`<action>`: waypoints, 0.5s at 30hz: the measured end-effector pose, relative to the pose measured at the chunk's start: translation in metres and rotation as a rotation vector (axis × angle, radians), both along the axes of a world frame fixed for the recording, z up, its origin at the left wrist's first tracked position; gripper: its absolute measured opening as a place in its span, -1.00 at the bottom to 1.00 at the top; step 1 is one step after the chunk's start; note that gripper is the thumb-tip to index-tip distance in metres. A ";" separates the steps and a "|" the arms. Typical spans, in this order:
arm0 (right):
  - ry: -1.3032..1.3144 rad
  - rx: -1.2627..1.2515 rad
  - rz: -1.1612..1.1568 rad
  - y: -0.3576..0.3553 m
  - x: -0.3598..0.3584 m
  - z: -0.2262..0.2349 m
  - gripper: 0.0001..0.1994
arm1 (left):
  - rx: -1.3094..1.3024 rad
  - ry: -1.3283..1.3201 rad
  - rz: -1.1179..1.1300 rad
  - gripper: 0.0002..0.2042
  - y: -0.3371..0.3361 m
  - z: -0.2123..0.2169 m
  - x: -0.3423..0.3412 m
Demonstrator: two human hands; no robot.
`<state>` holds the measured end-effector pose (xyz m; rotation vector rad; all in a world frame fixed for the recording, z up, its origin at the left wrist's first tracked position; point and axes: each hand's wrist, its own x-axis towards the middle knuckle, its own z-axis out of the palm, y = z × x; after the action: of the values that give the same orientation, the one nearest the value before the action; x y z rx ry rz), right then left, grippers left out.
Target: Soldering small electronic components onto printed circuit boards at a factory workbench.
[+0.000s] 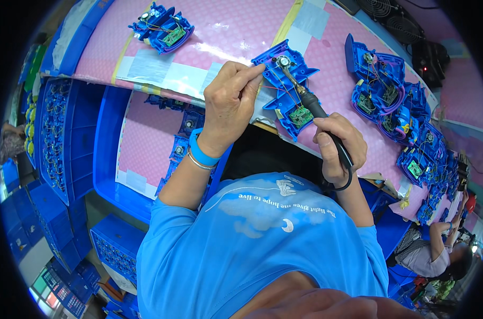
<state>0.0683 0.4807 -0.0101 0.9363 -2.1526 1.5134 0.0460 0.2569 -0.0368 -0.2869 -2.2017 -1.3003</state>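
In front of me an opened blue plastic casing [276, 80] lies on the pink bench top, its two halves joined by thin wires. One half carries a round silver part [283, 62], the nearer half a green circuit board [300, 116]. My right hand [341, 146] is wrapped round the black handle of a soldering iron [313, 105], whose metal tip reaches the round part. My left hand [232, 101] is pinched at the left edge of the upper half; what its fingertips hold, if anything, is too small to make out.
Another opened casing [164, 29] sits at the far left of the bench [220, 26]. More wired casings [385, 90] crowd the right side. At my left a blue tray [106, 154] and stacked blue crates [82, 133] hold similar parts. A co-worker [433, 255] sits at the right.
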 end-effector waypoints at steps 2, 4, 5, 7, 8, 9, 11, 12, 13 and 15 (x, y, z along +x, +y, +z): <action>-0.007 0.003 -0.003 0.000 0.000 0.000 -0.82 | 0.005 0.000 -0.002 -0.82 0.000 0.000 0.000; -0.001 0.005 -0.007 0.000 -0.001 -0.002 -0.82 | 0.005 -0.005 -0.003 -0.82 0.000 -0.001 0.000; 0.004 0.006 -0.013 0.000 -0.001 -0.003 -0.81 | 0.006 -0.004 -0.002 -0.82 0.000 -0.001 -0.001; -0.004 0.012 -0.017 -0.001 0.000 -0.002 -0.81 | 0.014 -0.022 -0.006 -0.82 0.000 -0.001 -0.001; -0.013 0.017 -0.021 -0.001 0.000 -0.002 -0.81 | 0.015 -0.021 -0.006 -0.82 0.001 -0.001 -0.001; -0.012 0.018 -0.021 -0.001 0.000 -0.002 -0.81 | 0.016 -0.013 -0.005 -0.83 0.001 -0.002 -0.002; -0.014 0.016 -0.020 -0.002 0.000 -0.001 -0.81 | 0.017 -0.005 -0.005 -0.83 0.001 -0.004 -0.003; -0.013 0.017 -0.019 -0.002 0.000 -0.001 -0.81 | 0.016 0.000 -0.007 -0.83 0.001 -0.005 -0.004; -0.011 0.019 -0.017 -0.002 -0.001 -0.001 -0.81 | 0.015 0.006 -0.008 -0.83 0.001 -0.006 -0.004; -0.008 0.022 -0.016 -0.002 -0.002 -0.001 -0.81 | 0.016 -0.014 -0.010 -0.83 0.001 -0.005 -0.004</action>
<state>0.0667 0.4791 -0.0112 0.9202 -2.1806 1.4917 0.0420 0.2578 -0.0414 -0.2836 -2.2026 -1.3283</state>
